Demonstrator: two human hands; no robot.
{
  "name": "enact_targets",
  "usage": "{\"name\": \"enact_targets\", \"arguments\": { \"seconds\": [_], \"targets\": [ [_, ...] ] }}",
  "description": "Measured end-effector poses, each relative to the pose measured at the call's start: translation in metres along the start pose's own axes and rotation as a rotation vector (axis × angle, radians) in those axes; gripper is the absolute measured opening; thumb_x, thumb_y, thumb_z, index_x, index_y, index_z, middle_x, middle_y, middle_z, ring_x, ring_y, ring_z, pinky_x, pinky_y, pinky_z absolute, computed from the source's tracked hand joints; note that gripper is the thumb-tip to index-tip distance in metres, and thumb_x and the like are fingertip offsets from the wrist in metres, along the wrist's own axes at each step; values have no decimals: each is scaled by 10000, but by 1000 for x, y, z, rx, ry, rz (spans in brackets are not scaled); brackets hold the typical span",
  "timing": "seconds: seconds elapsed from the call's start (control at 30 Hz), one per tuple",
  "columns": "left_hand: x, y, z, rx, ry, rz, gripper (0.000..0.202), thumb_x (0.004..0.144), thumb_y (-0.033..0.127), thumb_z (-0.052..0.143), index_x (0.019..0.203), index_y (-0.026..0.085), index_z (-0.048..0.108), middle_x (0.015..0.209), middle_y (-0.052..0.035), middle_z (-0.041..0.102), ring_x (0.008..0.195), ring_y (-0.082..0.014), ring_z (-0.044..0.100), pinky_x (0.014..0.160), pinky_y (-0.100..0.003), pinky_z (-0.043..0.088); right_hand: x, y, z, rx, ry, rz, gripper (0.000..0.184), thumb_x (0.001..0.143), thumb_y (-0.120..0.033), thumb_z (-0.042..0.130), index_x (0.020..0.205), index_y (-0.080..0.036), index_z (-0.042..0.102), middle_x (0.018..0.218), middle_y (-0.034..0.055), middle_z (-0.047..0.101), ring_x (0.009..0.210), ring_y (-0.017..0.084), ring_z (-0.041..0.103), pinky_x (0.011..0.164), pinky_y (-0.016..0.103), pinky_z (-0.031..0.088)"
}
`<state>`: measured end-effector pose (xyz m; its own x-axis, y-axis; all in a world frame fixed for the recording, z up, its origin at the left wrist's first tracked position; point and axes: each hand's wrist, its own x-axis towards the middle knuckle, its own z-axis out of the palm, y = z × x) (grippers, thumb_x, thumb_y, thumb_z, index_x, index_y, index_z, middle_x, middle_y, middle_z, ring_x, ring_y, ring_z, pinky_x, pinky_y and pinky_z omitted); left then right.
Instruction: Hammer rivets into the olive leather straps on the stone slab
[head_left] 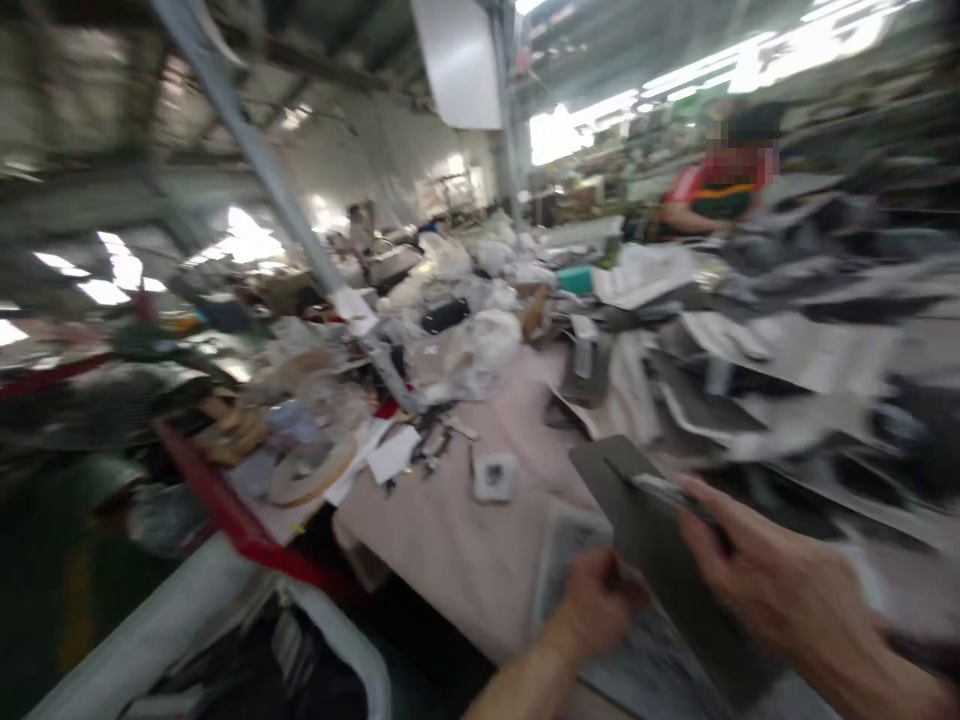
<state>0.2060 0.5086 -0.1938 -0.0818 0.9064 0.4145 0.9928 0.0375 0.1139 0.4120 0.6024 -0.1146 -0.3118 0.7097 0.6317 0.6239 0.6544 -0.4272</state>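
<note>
A flat grey-olive panel [649,535] is held up at a slant over the near part of the table. At its left edge my left hand [600,605] is closed, fingers curled around that edge. My right hand [780,570] is in front of the panel's right side, closed on a small pointed metal tool [660,490], perhaps thread snips; blur hides its exact kind. The tool's thin tip points left across the panel's upper face. Under my left hand lies a grey printed sheet [559,550], partly covered by the hand and panel.
Grey and white pieces [795,360] are heaped on the right. A small white square [493,475] lies on the pinkish table cover [442,540]. Plastic bags [487,340] and a tape roll [311,470] clutter the left. A metal post [277,190] rises there. Another person [712,195] is behind.
</note>
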Motion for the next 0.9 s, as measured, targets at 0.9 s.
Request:
{"name": "enact_targets", "arguments": {
  "seconds": [0.9],
  "targets": [
    [36, 119, 42, -1713, -251, -522, 344, 744, 350, 823, 991, 169, 666, 960, -66, 753, 890, -191, 713, 843, -295, 529, -139, -32, -25, -355, -547, 475, 475, 1071, -341, 303, 1456, -128, 481, 975, 147, 750, 759, 225, 734, 568, 267, 454]
  ]
}}
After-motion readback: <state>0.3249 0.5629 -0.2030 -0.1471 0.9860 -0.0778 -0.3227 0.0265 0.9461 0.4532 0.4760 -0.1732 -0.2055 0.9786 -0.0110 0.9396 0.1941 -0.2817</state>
